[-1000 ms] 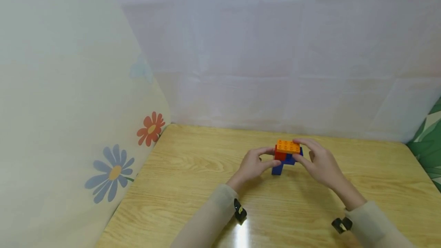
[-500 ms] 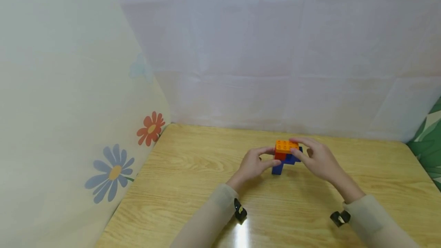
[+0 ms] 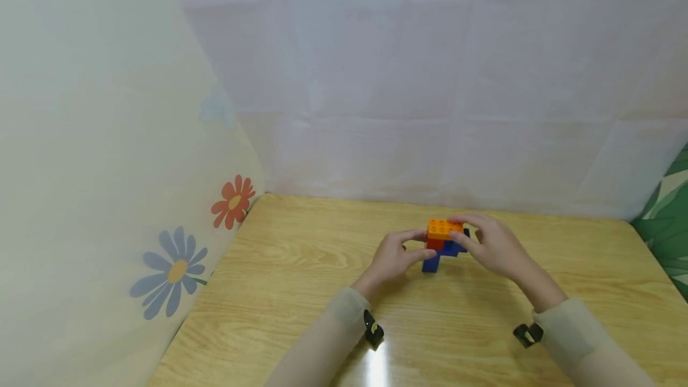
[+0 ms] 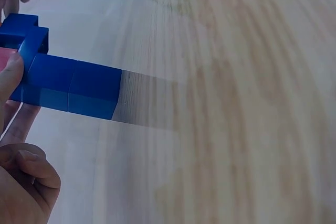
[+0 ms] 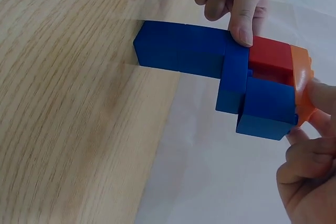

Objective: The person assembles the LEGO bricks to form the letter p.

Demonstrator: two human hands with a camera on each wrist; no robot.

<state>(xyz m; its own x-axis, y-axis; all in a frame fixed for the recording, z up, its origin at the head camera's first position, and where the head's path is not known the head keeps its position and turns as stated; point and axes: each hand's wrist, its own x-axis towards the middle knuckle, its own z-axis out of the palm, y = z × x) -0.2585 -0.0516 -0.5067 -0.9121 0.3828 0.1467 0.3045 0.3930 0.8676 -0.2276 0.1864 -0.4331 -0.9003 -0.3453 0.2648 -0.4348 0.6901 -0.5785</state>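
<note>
A toy-brick stack stands on the wooden table. Its base is an upright blue column (image 5: 181, 48) of two bricks, topped by a crosswise blue brick (image 5: 233, 77) jutting to the right. A red brick (image 5: 270, 52) and another blue brick (image 5: 269, 103) sit side by side on that. Across the top lies a studded orange brick (image 3: 439, 229), over the red one. My left hand (image 3: 391, 255) grips the stack from the left, thumb at the seam of the red and crosswise blue bricks. From the right, my right hand (image 3: 497, 248) pinches the orange brick between thumb and fingers.
The wood-grain table (image 3: 301, 267) reaches back to a pale hanging cloth (image 3: 376, 76). A left wall (image 3: 80, 136) carries painted flowers, and green leaf print (image 3: 669, 226) shows at the right edge.
The orange brick has shifted slightly left over the red brick, with my right hand following it. My left hand keeps its grip on the stack, which stays nearly in place.
</note>
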